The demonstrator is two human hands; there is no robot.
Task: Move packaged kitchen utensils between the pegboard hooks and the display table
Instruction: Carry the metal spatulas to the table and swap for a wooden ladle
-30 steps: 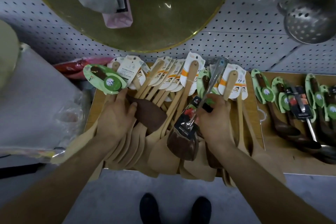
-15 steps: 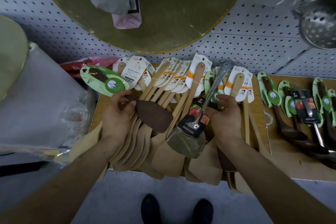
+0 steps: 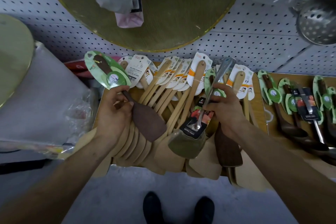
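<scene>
Two packaged utensils are in hand above a wooden worktop [image 3: 261,102] set against a white pegboard [image 3: 245,42].

Item 1: dark wooden spatula [image 3: 149,122]. Brown, with a flat paddle blade and a slim handle. The handle end is fixed to a leaf-green oval card [image 3: 107,72] bearing a round green-and-white emblem; its writing is too small to read. The left hand [image 3: 112,114] grips the handle just below the card, fingers curled round it. The blade angles down to the right over the pile.

Item 2: steel turner [image 3: 185,145]. Polished handle and a broad blade. The black sleeve card [image 3: 197,122] carries a food photo and white lettering that seems to read "HONG TAYU". The right hand [image 3: 225,111] clasps the handle at mid-length, thumb and fingers closed round it.

Stock on the worktop: many pale wooden spatulas [image 3: 163,89], fanned and overlapping, handles toward the pegboard. Each sits on a white card with an orange band, a cartoon figure and brush-style characters. A second dark spatula [image 3: 227,147] lies under the right wrist. Further right are dark wooden ladles [image 3: 291,129] on green cards, with another black-carded steel utensil [image 3: 307,107] among them.

Above: a round olive woven tray [image 3: 181,14] and a perforated steel skimmer [image 3: 318,23].
</scene>
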